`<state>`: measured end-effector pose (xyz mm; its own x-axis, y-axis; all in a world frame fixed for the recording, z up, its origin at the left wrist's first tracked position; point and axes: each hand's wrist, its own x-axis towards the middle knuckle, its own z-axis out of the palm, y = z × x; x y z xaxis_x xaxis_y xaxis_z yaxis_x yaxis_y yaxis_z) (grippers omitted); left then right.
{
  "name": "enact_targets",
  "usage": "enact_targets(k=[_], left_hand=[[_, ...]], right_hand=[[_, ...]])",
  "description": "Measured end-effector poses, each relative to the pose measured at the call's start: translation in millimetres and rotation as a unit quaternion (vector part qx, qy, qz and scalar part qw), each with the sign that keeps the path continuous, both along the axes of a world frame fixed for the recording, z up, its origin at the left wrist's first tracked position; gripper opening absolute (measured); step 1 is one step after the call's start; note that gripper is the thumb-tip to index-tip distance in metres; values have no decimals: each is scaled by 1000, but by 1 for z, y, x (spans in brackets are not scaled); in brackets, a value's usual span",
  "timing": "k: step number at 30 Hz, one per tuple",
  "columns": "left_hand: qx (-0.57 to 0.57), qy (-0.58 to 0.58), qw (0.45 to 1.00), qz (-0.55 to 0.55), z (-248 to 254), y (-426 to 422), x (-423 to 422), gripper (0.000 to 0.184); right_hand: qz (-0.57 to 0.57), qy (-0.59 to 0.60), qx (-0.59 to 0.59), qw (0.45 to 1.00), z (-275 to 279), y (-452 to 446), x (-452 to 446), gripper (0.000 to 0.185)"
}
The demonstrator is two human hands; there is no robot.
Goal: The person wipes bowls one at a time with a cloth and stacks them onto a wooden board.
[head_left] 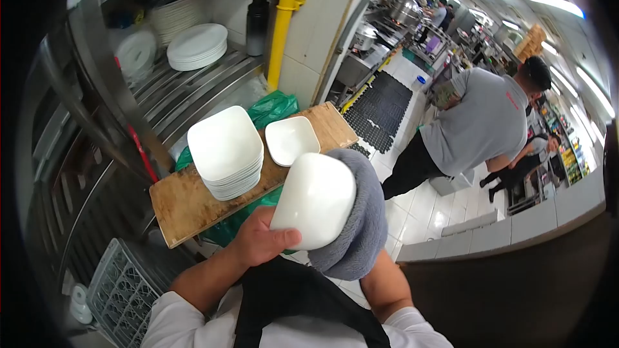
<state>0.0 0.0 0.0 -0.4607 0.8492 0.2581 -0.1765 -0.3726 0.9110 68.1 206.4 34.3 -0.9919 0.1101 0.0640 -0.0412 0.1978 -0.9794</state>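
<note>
A white square bowl [317,201] is held up in front of my chest, its underside facing the camera. My left hand [263,237] grips its left edge, thumb on the outside. A grey towel [364,219] wraps round the bowl's right side and covers my right hand, whose fingers are hidden; only the forearm shows below it. Beyond them, a stack of white square bowls [225,148] stands on a wooden board [184,209], and a smaller white bowl [292,140] sits to the right of the stack.
Plates [197,46] are stacked on a metal rack [187,93] by a black bottle [257,22] and yellow pipe [284,32]. Green plastic [274,108] lies around the board. A grey crate [126,290] stands lower left. A person in grey [480,116] stands right; others are farther back.
</note>
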Motion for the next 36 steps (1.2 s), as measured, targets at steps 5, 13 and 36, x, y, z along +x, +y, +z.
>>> enact_targets(k=[5, 13, 36], left_hand=[[187, -262, 947, 15, 12, 13, -5, 39], [28, -19, 990, 135, 12, 27, 6, 58], [144, -202, 962, 115, -20, 22, -5, 52]], right_hand=[[-134, 152, 293, 934, -17, -45, 1, 76], [-128, 146, 420, 887, -35, -56, 20, 74], [-135, 179, 271, 936, -44, -21, 11, 83]])
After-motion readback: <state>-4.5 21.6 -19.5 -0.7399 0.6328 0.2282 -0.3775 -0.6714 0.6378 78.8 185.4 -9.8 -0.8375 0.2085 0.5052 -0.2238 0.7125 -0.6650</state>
